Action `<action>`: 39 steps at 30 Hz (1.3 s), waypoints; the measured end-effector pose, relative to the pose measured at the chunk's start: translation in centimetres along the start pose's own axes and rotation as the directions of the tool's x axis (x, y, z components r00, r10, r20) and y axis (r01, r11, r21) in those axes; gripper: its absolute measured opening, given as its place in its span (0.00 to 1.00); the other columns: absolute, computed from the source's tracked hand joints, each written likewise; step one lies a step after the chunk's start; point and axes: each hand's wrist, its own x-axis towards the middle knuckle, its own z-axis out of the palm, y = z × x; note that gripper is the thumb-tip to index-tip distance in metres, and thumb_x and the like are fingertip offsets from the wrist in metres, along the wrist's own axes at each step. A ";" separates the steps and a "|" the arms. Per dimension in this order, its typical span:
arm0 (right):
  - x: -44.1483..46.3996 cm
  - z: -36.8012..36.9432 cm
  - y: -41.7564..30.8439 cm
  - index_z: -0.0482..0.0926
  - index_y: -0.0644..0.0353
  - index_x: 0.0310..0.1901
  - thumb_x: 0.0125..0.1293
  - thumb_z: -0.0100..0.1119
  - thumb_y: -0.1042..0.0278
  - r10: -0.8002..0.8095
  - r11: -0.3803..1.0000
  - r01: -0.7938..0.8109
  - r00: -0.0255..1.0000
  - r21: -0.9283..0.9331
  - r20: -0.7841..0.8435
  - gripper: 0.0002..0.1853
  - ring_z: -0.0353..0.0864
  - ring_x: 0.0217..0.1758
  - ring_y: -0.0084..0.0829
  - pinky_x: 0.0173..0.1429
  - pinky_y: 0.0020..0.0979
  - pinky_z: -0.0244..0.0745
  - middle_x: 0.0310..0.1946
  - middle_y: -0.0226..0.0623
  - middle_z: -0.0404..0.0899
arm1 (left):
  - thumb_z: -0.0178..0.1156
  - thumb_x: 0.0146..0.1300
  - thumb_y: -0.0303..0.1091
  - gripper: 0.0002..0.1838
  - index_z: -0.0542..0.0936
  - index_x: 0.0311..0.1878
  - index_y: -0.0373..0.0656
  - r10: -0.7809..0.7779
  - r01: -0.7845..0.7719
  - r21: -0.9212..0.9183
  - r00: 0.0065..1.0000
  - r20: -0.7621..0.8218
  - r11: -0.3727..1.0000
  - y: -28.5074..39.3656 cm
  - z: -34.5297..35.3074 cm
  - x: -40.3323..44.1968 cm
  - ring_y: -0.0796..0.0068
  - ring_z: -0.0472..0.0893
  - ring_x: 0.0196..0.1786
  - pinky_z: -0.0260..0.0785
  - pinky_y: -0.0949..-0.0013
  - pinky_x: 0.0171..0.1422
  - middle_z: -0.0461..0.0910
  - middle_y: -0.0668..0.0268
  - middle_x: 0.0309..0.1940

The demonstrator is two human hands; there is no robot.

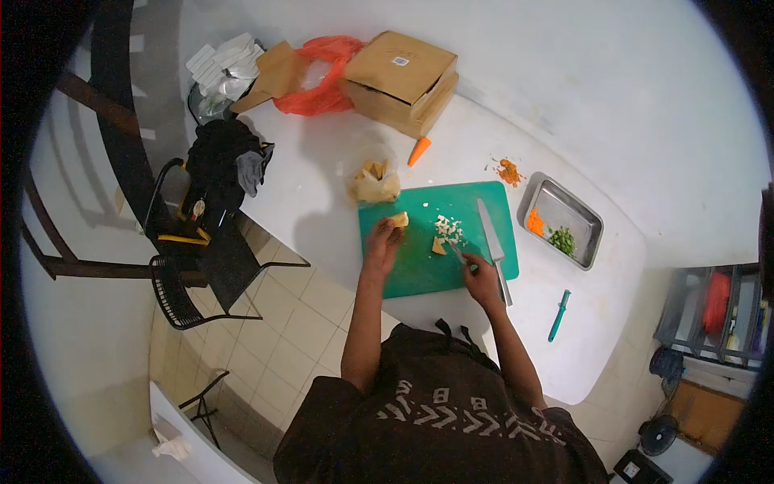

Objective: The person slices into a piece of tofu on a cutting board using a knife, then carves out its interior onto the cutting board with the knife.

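My left hand [381,244] is closed on a golden piece of food that looks like fried tofu [399,219], held over the left part of the green cutting board [411,278]. My right hand [482,281] grips a small knife [457,253], its blade pointing up and left toward the chopped white bits [448,229]. Beside the blade tip lies a golden wedge [438,246]. A large knife [490,234] rests along the board's right side, its handle reaching past the near edge. At the far left corner stands a clear plastic bag [377,184] with more golden pieces inside.
Right of the board, a metal tray [594,230] holds orange and green chopped bits. A slim green tool [559,315] lies nearer me. Farther off are a carrot piece [419,152], orange peelings [508,171], cardboard boxes [399,77] and a red plastic bag [322,85]. A black chair [230,266] stands left.
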 end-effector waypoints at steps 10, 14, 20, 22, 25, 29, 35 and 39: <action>-0.4 0.1 1.0 0.83 0.57 0.52 0.60 0.63 0.73 0.054 0.999 -0.054 0.998 0.002 0.031 0.17 0.85 0.31 0.41 0.40 0.41 0.79 0.39 0.45 0.86 | 0.67 0.64 0.29 0.11 0.83 0.50 0.41 0.404 0.026 0.978 0.908 -0.109 0.206 2.6 -2.0 -3.3 0.70 0.85 0.45 0.78 0.65 0.50 0.86 0.63 0.44; -0.6 1.1 0.8 0.83 0.57 0.52 0.61 0.62 0.73 0.015 0.999 -0.014 0.999 0.038 -0.029 0.16 0.85 0.31 0.40 0.39 0.40 0.79 0.38 0.45 0.86 | 0.67 0.62 0.28 0.12 0.83 0.49 0.42 0.391 -0.066 0.971 0.920 -0.029 0.228 1.6 -1.6 -4.8 0.69 0.86 0.39 0.78 0.65 0.47 0.86 0.62 0.43; -1.5 1.2 -0.6 0.82 0.58 0.55 0.64 0.61 0.75 0.025 0.999 -0.028 0.998 0.036 0.065 0.17 0.81 0.27 0.29 0.35 0.32 0.78 0.36 0.41 0.85 | 0.67 0.61 0.28 0.12 0.82 0.48 0.42 0.302 -0.087 0.983 0.953 0.035 0.162 -1.9 1.1 -5.4 0.66 0.86 0.40 0.77 0.64 0.46 0.85 0.61 0.43; -1.8 0.6 -1.4 0.81 0.54 0.57 0.65 0.60 0.72 0.201 0.974 -0.213 0.971 0.083 0.131 0.18 0.86 0.34 0.41 0.42 0.41 0.79 0.40 0.44 0.85 | 0.67 0.61 0.28 0.12 0.82 0.48 0.42 0.261 -0.100 0.985 0.963 0.061 0.139 -2.4 3.2 -5.3 0.65 0.85 0.40 0.77 0.63 0.47 0.85 0.60 0.42; -2.6 -0.1 -1.7 0.79 0.54 0.60 0.65 0.60 0.71 0.219 0.975 -0.221 0.969 0.002 0.113 0.20 0.86 0.36 0.43 0.43 0.42 0.80 0.41 0.44 0.85 | 0.69 0.58 0.29 0.14 0.82 0.48 0.43 0.187 -0.079 0.996 0.980 0.068 0.049 -3.6 5.0 -4.8 0.61 0.83 0.46 0.75 0.58 0.53 0.82 0.60 0.45; -3.4 -1.1 -0.7 0.77 0.54 0.61 0.64 0.61 0.72 0.256 0.966 -0.257 0.962 0.003 0.100 0.23 0.86 0.36 0.45 0.43 0.41 0.80 0.42 0.46 0.84 | 0.71 0.55 0.30 0.18 0.82 0.49 0.45 0.217 -0.257 0.950 0.931 0.292 -0.179 -5.5 7.5 -4.4 0.55 0.77 0.57 0.69 0.54 0.62 0.78 0.59 0.52; -4.2 -2.5 -0.1 0.76 0.63 0.60 0.63 0.61 0.74 0.184 0.975 -0.200 0.971 0.097 0.155 0.23 0.86 0.34 0.44 0.42 0.39 0.80 0.42 0.50 0.84 | 0.70 0.54 0.28 0.18 0.81 0.50 0.44 0.147 -0.335 0.898 0.911 0.386 -0.285 -7.7 7.3 -3.5 0.50 0.75 0.57 0.68 0.53 0.63 0.75 0.57 0.53; -3.7 -1.0 2.9 0.76 0.64 0.60 0.64 0.60 0.74 0.166 0.951 -0.206 0.970 0.230 0.179 0.21 0.85 0.30 0.38 0.37 0.37 0.80 0.40 0.49 0.84 | 0.69 0.53 0.26 0.18 0.81 0.49 0.43 0.225 -0.311 0.893 0.892 0.392 -0.325 -7.7 6.8 -3.4 0.48 0.75 0.54 0.69 0.51 0.61 0.75 0.55 0.49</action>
